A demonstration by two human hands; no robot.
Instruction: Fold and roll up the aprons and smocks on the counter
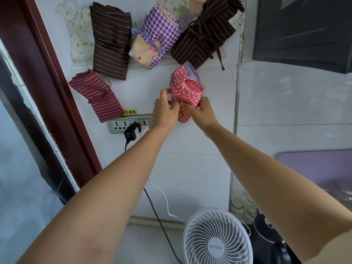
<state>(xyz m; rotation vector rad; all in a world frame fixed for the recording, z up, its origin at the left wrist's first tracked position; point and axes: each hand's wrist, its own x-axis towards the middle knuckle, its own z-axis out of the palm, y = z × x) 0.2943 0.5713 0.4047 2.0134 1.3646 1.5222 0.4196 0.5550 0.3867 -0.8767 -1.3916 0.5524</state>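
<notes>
While both hands are on the red gingham apron roll [187, 90], keep it squeezed. Your left hand [165, 109] pinches fabric at the roll's lower left edge, thumb and fingers curled. Your right hand [200, 113] grips the lower end from the right, fingers wrapped round the cloth. The roll is held in front of the white wall [190, 168]; whether it touches, cannot tell. It sits just below the dark brown striped roll [203, 37] and well right of the maroon striped roll [97, 96]. Likely step: securing the roll with the navy-striped tie [192, 70] showing at its top. Whether a knot is made, cannot tell; fingers hide it. Hold the core tight with the right hand while the left draws the tie snug round the middle. Release neither before the end is tucked, since the top folds look loose and could spring open. The brown striped roll [110, 40] and purple gingham roll [158, 35] look done, and the dark brown one is tied with its strap. A socket strip [122, 125] sits just below and left of your left wrist, with a black adapter [131, 132] and white plug [143, 128]. A black cable [158, 216] and white cable [163, 197] trail down towards a white fan [217, 239]. Keep any dangling tie off those plugs. A metal pole [236, 111] runs just right of the roll and may crowd your right arm. The door frame [57, 82] at far left is no obstacle.
</notes>
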